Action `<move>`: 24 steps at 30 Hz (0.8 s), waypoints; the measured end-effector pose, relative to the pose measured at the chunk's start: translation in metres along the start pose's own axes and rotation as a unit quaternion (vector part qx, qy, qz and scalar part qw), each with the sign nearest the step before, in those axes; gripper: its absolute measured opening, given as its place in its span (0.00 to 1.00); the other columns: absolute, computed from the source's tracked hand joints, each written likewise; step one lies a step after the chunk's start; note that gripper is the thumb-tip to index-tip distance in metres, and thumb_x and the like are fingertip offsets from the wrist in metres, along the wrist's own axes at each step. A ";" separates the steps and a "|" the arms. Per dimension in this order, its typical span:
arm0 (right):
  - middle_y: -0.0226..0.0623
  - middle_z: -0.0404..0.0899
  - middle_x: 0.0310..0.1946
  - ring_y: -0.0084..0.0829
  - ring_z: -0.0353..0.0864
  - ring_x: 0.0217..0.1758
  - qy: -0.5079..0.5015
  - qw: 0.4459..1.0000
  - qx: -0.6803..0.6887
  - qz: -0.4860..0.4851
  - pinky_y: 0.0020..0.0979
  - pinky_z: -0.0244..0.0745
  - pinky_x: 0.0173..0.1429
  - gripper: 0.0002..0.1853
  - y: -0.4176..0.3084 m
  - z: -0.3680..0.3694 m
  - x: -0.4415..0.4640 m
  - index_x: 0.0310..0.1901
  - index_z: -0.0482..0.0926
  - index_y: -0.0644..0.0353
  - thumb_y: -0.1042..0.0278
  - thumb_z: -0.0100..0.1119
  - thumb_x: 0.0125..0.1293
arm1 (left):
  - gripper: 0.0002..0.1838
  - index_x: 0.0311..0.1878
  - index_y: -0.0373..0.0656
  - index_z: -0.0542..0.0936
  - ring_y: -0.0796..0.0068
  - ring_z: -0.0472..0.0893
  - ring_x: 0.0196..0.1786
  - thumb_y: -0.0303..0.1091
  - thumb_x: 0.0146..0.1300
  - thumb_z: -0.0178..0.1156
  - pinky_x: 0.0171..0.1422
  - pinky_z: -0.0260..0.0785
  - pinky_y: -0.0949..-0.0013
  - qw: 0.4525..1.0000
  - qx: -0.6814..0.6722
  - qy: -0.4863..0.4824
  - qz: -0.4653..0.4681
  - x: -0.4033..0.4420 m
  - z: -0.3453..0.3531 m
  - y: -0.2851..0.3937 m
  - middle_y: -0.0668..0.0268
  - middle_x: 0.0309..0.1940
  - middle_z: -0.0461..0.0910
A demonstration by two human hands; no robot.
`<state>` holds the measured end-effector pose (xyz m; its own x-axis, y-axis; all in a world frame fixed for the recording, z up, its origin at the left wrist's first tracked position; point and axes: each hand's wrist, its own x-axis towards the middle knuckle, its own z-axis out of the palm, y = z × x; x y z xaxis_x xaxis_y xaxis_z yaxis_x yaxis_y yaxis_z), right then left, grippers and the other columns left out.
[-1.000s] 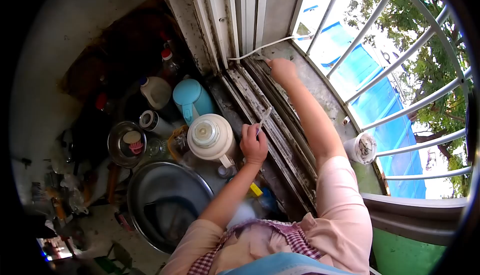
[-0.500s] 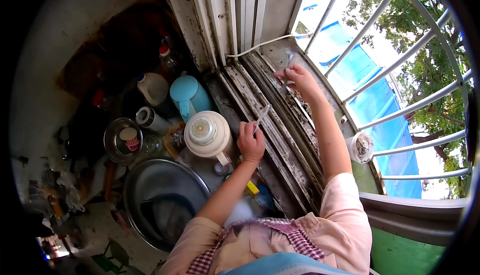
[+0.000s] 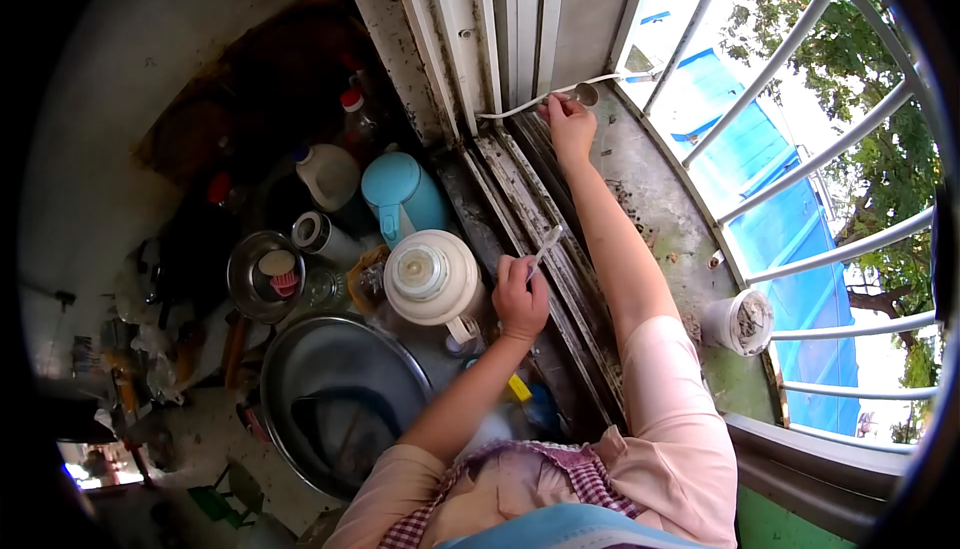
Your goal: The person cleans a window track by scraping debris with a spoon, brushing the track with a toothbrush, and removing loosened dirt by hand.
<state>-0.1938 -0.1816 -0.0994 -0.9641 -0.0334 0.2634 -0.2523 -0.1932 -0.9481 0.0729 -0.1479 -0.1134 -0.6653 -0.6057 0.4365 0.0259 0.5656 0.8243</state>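
My left hand [image 3: 520,297] is closed around a slim whitish tool [image 3: 546,243], perhaps a brush, whose end sticks up over the window track [image 3: 560,279]. Farther off, my right hand [image 3: 571,129] grips a metal spoon [image 3: 584,95] by its handle. The round bowl of the spoon points right, near a white cable [image 3: 530,102] at the far end of the track. Dark debris lies on the grey sill [image 3: 655,184] beside my right forearm.
A cream thermos [image 3: 432,277], a blue kettle [image 3: 403,192], a big metal basin [image 3: 340,394] and a small bowl [image 3: 266,276] stand left. A white tub [image 3: 738,322] sits on the sill by the white bars [image 3: 765,74].
My right hand lifted off the track with the spoon, swung right, then went back to the track's far end. The left hand kept its hold. The view has shifted slightly.
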 end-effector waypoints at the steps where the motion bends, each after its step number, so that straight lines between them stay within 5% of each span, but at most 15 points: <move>1: 0.39 0.82 0.25 0.25 0.84 0.29 -0.003 1.000 0.019 -0.007 0.23 0.75 0.34 0.09 0.003 0.001 0.004 0.33 0.80 0.70 0.70 0.58 0.60 | 0.08 0.37 0.39 0.75 0.54 0.73 0.30 0.26 0.54 0.51 0.33 0.67 0.60 1.000 0.002 0.000 0.004 0.001 0.001 0.000 0.58 0.30 0.69; 8: 0.38 0.79 0.28 0.28 0.82 0.36 -0.192 0.968 -0.158 -0.021 0.25 0.77 0.40 0.05 -0.011 -0.032 0.009 0.34 0.73 0.70 0.76 0.53 0.63 | 0.06 0.36 0.39 0.75 0.57 0.72 0.31 0.26 0.55 0.50 0.35 0.65 0.64 1.000 -0.014 0.013 -0.003 0.001 0.004 0.000 0.58 0.30 0.69; 12: 0.41 0.81 0.25 0.27 0.83 0.29 -0.250 0.955 -0.157 0.005 0.26 0.75 0.35 0.06 -0.035 -0.055 0.005 0.30 0.76 0.68 0.74 0.54 0.60 | 0.06 0.36 0.39 0.75 0.57 0.73 0.30 0.26 0.55 0.50 0.35 0.65 0.64 1.000 -0.008 0.009 -0.006 0.001 0.003 0.000 0.58 0.30 0.69; 15: 0.41 0.82 0.25 0.29 0.84 0.31 -0.153 0.971 -0.157 -0.095 0.26 0.76 0.35 0.06 -0.032 -0.037 0.005 0.31 0.76 0.69 0.73 0.55 0.60 | 0.06 0.35 0.39 0.75 0.57 0.72 0.30 0.26 0.56 0.50 0.34 0.65 0.64 1.000 -0.008 0.012 -0.008 -0.002 0.004 0.000 0.58 0.30 0.69; 19: 0.44 0.82 0.26 0.29 0.85 0.31 -0.107 0.992 -0.036 -0.053 0.27 0.76 0.35 0.08 0.002 -0.014 0.008 0.31 0.77 0.71 0.73 0.57 0.59 | 0.07 0.37 0.39 0.74 0.53 0.73 0.30 0.26 0.55 0.51 0.33 0.66 0.60 1.000 -0.003 0.005 -0.010 0.001 0.003 0.001 0.57 0.31 0.70; 23: 0.46 0.79 0.24 0.46 0.80 0.30 -0.184 0.920 -0.252 -0.236 0.35 0.73 0.33 0.04 -0.026 -0.010 -0.003 0.28 0.76 0.64 0.73 0.60 0.54 | 0.06 0.36 0.39 0.74 0.55 0.73 0.31 0.26 0.55 0.50 0.34 0.66 0.61 1.000 0.002 0.012 0.016 -0.001 0.004 0.000 0.57 0.30 0.69; 24: 0.48 0.76 0.25 0.52 0.75 0.32 -0.182 0.927 -0.248 -0.215 0.40 0.70 0.33 0.05 -0.031 -0.008 -0.002 0.27 0.75 0.61 0.73 0.61 0.52 | 0.06 0.36 0.39 0.74 0.56 0.72 0.30 0.25 0.55 0.50 0.34 0.65 0.63 1.000 -0.001 0.012 0.010 -0.001 0.004 0.001 0.58 0.30 0.69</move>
<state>-0.1844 -0.1674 -0.0721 -0.6973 -0.4036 0.5924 -0.7003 0.2071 -0.6832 0.0707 -0.1448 -0.1144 -0.6467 -0.6069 0.4621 0.0417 0.5768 0.8158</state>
